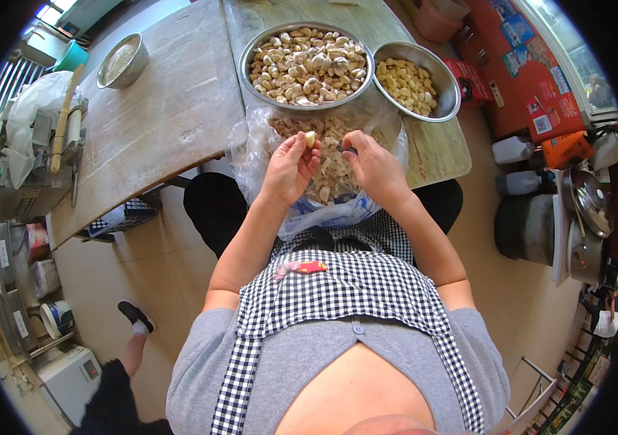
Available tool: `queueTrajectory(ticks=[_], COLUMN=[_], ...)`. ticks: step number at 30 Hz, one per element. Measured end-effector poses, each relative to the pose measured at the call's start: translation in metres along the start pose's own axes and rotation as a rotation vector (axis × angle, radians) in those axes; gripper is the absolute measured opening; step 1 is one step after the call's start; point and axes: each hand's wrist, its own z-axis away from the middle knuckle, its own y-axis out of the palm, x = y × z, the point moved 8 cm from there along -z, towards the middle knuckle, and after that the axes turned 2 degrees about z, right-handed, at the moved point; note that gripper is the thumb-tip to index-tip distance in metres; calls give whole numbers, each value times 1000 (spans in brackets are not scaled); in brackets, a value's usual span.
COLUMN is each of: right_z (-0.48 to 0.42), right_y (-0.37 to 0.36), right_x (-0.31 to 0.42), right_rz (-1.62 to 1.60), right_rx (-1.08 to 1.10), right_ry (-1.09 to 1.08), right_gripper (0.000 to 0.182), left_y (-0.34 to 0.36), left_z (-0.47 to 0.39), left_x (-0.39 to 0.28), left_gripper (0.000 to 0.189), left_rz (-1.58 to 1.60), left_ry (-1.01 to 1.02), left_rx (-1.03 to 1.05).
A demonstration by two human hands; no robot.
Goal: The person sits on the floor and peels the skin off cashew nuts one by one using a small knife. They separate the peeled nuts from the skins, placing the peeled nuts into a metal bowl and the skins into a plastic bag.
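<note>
Between the thumb and fingers of my left hand (294,163) is a pale garlic clove (310,139). My right hand (374,166) grips a small dark tool (347,149), perhaps a short knife; most of it is hidden by the fingers. Both hands are over a clear plastic bag (243,144) on my lap, which holds papery garlic skins (336,174). Beyond the hands, a large steel bowl (242,65) is full of unpeeled cloves and some garlic heads (309,65). To its right, a smaller steel bowl (446,95) contains peeled cloves (407,87).
Worn wooden tables (178,81) extend ahead and left, bearing a metal bowl of pale contents (122,61). A machine with a wooden rolling pin (64,122) stands at far left. Pots (592,206) are at right. Someone's leg (134,348) shows at lower left.
</note>
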Motion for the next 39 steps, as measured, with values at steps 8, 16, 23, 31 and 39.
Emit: queueTrajectory(ticks=[8, 16, 23, 31, 39], right_z=[4, -1, -19, -78, -170], right_y=[9, 10, -37, -119, -42], right_x=[-4, -5, -26, -100, -69], right_rz=[-48, -679, -443, 122, 298], right_rx=[51, 100, -17, -587, -271], right_ry=[-29, 29, -19, 2, -154], right_gripper=[42, 25, 21, 30, 15], left_y=[0, 28, 30, 25, 10], left_z=[2, 12, 14, 15, 15], left_x=[-1, 9, 8, 1, 6], left_gripper=[18, 20, 15, 11, 11], left_rz=[13, -329, -577, -720, -708], left_ry=[27, 114, 96, 211, 204], left_rx=[-28, 77, 17, -89, -58])
